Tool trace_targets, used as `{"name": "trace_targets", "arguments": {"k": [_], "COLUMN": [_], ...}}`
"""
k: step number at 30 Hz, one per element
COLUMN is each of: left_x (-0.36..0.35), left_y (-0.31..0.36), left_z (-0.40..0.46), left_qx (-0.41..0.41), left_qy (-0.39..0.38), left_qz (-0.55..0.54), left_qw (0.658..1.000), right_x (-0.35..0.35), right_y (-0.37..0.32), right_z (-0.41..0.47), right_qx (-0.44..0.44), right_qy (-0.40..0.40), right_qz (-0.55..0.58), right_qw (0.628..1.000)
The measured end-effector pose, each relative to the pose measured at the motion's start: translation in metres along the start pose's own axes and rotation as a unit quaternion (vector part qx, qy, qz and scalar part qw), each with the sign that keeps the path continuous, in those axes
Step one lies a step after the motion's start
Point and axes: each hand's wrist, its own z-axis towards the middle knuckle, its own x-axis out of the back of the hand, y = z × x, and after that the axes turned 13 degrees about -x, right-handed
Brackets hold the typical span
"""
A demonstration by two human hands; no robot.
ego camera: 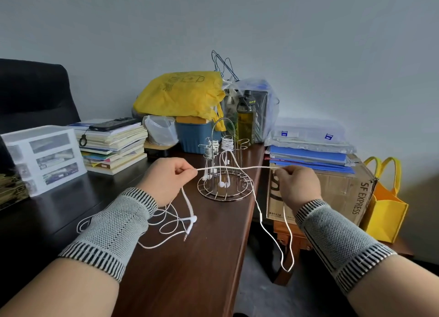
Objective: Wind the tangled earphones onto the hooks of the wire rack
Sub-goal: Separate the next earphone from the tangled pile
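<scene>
A white cord (237, 168) is held taut across the middle of the frame, pinched at one end by the left hand (166, 179) and at the other by the right hand (298, 182); both hands are curled closed on it. Just behind the taut stretch stands the rack (225, 174), on the desk (190, 257), with two of its upper hooks already wound with earphones and earbuds hanging inside it. From the left hand the cord falls into loose loops at lower centre-left, where an earbud (193, 219) and the plug (186, 236) lie. From the right hand a long loop hangs off the desk edge at lower right.

The loose loops could be drawn into a knot if the cord is pulled harder before they are sorted. The light rack would probably be tipped or dragged if the taut cord is caught on it. The hanging loop might be snagged on the box (332, 193) beside the desk.
</scene>
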Motion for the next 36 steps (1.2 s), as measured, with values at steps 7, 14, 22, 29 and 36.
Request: {"name": "trace_targets", "arguments": {"k": [7,14,22,29,36], "left_x": [-0.017,-0.011,-0.020,-0.037,-0.046], "left_y": [0.029,0.031,0.038,0.045,0.046], "left_z": [0.005,0.007,0.009,0.020,0.029], "left_qx": [-0.061,-0.045,-0.046,-0.072,-0.064], "left_qy": [-0.015,-0.038,-0.032,-0.038,0.015], "left_qz": [-0.041,-0.045,-0.066,-0.067,-0.032], "left_qw": [0.997,0.997,0.996,0.994,0.997], "right_x": [-0.016,-0.009,0.004,-0.005,0.002], "right_y": [-0.026,-0.027,-0.024,-0.039,-0.043], "right_z": [-0.043,-0.028,-0.030,-0.045,-0.023], "right_qx": [0.260,0.178,0.174,0.107,0.024], "right_qy": [-0.119,-0.051,-0.082,-0.280,-0.280], "right_qz": [-0.028,0.014,-0.025,0.221,0.239], "right_qw": [0.958,0.983,0.981,0.928,0.929]}}
